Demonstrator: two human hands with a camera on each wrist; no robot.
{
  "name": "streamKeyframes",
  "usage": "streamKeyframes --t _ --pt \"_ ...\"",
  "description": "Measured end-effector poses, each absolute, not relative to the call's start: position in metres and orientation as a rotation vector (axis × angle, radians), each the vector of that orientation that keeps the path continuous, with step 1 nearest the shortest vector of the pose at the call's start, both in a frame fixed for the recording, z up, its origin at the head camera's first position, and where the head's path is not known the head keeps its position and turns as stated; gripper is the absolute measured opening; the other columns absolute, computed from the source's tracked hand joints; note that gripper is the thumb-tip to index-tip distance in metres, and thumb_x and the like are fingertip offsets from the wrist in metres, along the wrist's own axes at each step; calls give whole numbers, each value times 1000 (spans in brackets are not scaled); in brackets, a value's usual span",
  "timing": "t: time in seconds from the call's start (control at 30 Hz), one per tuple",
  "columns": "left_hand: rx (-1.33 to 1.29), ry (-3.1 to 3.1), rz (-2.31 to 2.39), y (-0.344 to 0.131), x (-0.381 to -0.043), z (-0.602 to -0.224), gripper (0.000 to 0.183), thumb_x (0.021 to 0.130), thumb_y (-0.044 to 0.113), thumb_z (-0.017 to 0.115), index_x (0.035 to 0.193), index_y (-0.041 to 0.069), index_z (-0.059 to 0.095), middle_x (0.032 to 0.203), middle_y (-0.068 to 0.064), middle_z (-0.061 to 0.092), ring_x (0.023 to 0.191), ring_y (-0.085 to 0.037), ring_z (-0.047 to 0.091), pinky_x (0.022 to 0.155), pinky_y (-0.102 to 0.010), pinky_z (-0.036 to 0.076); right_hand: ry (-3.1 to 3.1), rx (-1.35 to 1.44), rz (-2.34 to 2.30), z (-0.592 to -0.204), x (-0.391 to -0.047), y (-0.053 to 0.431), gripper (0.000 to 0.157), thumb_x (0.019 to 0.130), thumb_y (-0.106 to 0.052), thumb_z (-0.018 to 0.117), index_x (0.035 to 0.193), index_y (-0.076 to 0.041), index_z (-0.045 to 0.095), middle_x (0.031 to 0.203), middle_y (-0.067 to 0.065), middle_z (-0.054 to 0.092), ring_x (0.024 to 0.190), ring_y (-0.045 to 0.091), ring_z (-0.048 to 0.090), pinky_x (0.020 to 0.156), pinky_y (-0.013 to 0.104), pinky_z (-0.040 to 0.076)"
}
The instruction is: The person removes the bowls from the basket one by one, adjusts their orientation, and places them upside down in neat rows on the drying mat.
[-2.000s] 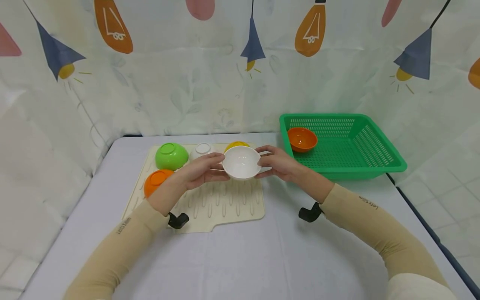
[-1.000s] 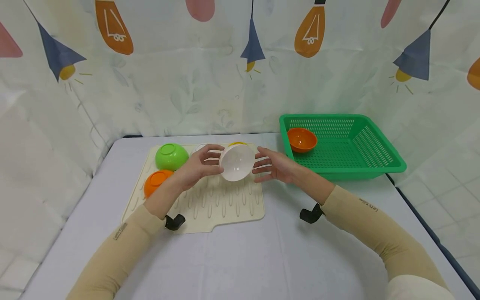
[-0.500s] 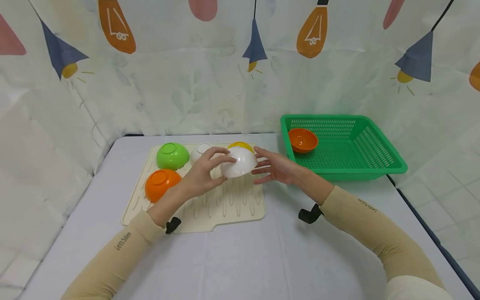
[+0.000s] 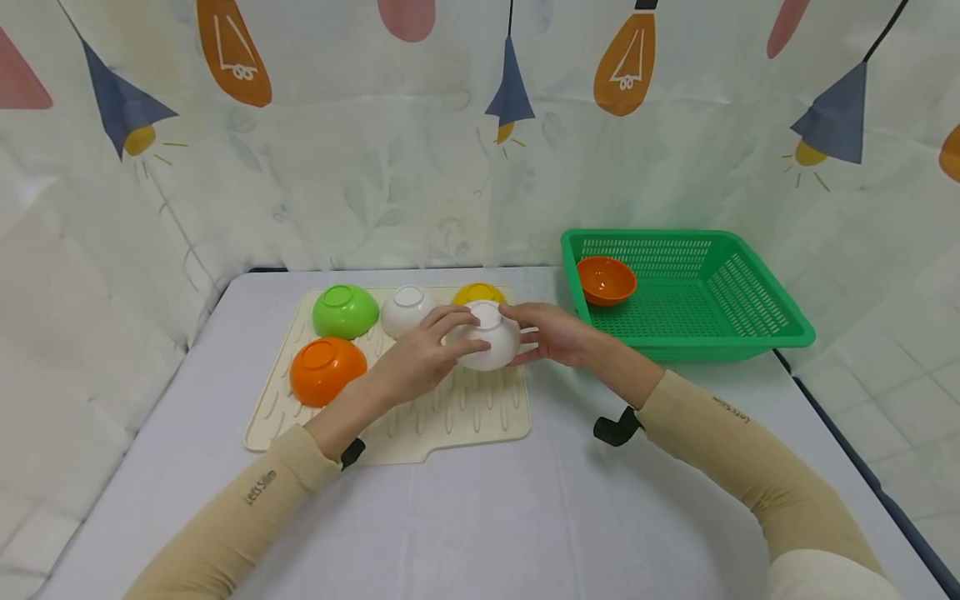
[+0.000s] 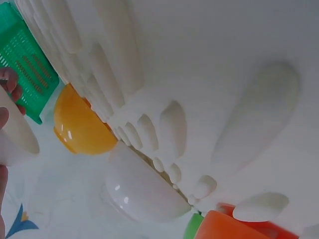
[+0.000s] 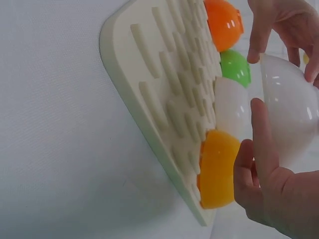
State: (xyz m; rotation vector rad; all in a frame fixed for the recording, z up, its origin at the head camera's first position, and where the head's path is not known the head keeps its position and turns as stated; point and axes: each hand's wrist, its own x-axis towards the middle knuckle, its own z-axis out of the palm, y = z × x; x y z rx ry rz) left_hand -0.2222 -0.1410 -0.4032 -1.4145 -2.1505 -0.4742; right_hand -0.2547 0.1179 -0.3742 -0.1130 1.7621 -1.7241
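Note:
A white bowl (image 4: 491,343), turned bottom up, is held in the air over the front right of the cream drying mat (image 4: 472,417). My left hand (image 4: 423,354) grips its left side, thumb and fingers spread on the outer wall. My right hand (image 4: 553,333) holds the right side, thumb near the base ring and fingers by the rim; the right wrist view shows both hands (image 6: 286,199) around the bowl (image 6: 291,104). Upside down on the mat stand a green bowl (image 4: 345,312), another white bowl (image 4: 405,310), a yellow bowl (image 4: 478,293) and an orange bowl (image 4: 326,371).
A green plastic basket (image 4: 697,340) stands at the back right of the table, with an orange bowl (image 4: 606,281) lying mouth up in its left end. A white cloth (image 4: 495,517) covers the table. Behind it hangs a patterned curtain (image 4: 420,183).
The held white bowl has turned from mouth towards me to bottom up. My right hand came off it, fingers spread, and now holds it again. My left hand rolled over with the bowl.

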Motion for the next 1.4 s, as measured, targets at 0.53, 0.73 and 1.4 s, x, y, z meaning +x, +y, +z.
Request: streamKeyframes --t 0.53,0.73,1.4 --pt "-1342 -2289 -694 -133 -216 -405 60 81 11 89 134 17 60 149 -22 38 137 -39 39 106 -53 46 1820 -75 -1703 -375 -254 119 55 104 -25 60 149 1 43 145 15 49 123 37 54 85 47 60" --pt "-1160 -2451 -833 -131 -215 -400 61 86 34 86 138 20 58 155 -21 37 140 -40 38 103 -60 46 1845 -103 -1673 -373 -251 117 57 103 -26 61 151 0 42 146 15 49 125 36 54 85 46 60" --pt "-1071 -2610 -887 -150 -215 -403 65 87 39 84 143 19 59 145 -18 52 131 -37 52 102 -54 50 2132 -457 -1459 -385 -256 119 63 92 -25 80 144 -7 49 146 9 51 127 31 54 94 42 57"
